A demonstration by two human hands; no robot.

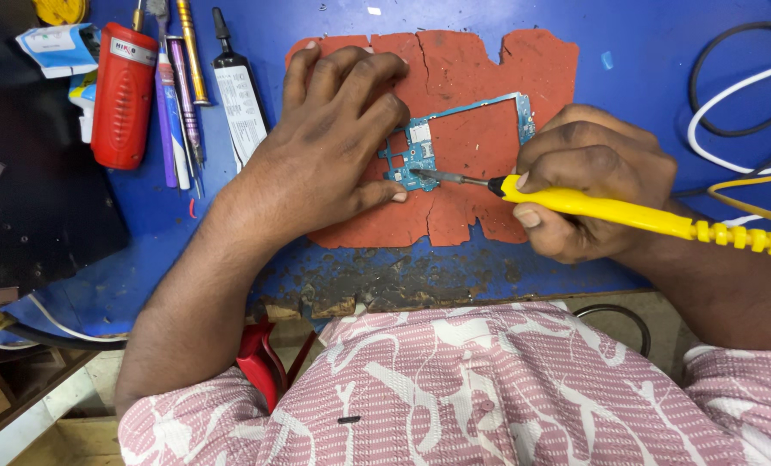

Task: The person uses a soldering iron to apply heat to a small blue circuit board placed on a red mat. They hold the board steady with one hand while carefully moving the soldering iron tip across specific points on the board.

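Observation:
A teal frame-shaped circuit board [472, 112] lies on a cracked red mat [489, 78] on the blue table. My left hand [334, 138] presses down on the board's left end, fingers spread over it. In my right hand [593, 185] is a yellow soldering iron [627, 216], held like a pen. Its metal tip [437, 177] touches the board's lower left corner, right beside my left thumb.
Left of the mat lie a red cylindrical tool [125, 95], several screwdrivers [178, 95] and a black-capped tube [239, 95]. A black device [40, 190] sits at the far left. Black, white and yellow cables [731, 112] coil at the right. The table's front edge [385, 289] is charred.

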